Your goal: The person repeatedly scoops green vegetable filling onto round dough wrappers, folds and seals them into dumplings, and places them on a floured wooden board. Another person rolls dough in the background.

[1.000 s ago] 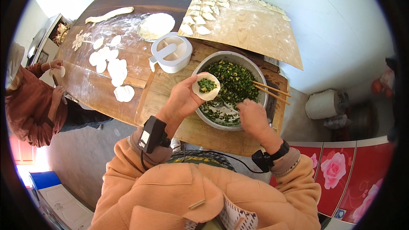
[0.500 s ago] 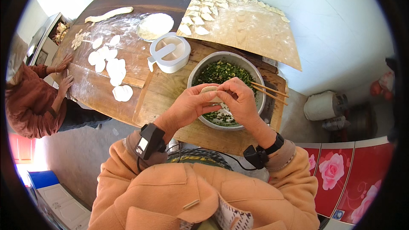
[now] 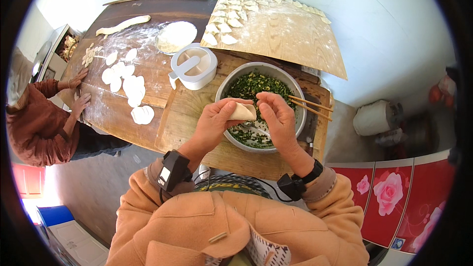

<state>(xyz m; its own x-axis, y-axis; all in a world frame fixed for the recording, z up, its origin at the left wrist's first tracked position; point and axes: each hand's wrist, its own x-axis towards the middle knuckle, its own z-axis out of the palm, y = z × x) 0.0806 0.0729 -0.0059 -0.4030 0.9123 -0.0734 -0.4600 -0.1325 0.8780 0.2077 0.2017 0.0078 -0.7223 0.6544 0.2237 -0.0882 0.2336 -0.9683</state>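
Note:
Over the near side of a metal bowl (image 3: pixel 298 133), my left hand (image 3: pixel 213 122) pinches a dumpling (image 3: pixel 243 112) whose wrapper is folded over, with its end toward the right hand still gaping. My right hand (image 3: pixel 279 119) hovers just right of the dumpling, apart from it, with thumb and fingers loosely bent and nothing visible between them. Chopped green filling (image 3: pixel 253 84) lies in the bowl beneath, and a metal spoon (image 3: pixel 257 128) rests in it, partly hidden by my hands. A pair of chopsticks (image 3: pixel 313 107) leans over the right rim.
Finished dumplings (image 3: pixel 235 7) stand in rows on a floured board (image 3: pixel 290 39) at the back. Left of the bowl are a lidded plastic container (image 3: pixel 195 69), a plate of flour (image 3: pixel 176 37), round wrappers (image 3: pixel 133 88) and a dough roll (image 3: pixel 123 24). Another person (image 3: pixel 42 123) stands at the table's left edge.
My right hand has let go of the dumpling and drawn slightly away to the right. The left hand still holds it, now turned so more of its side shows.

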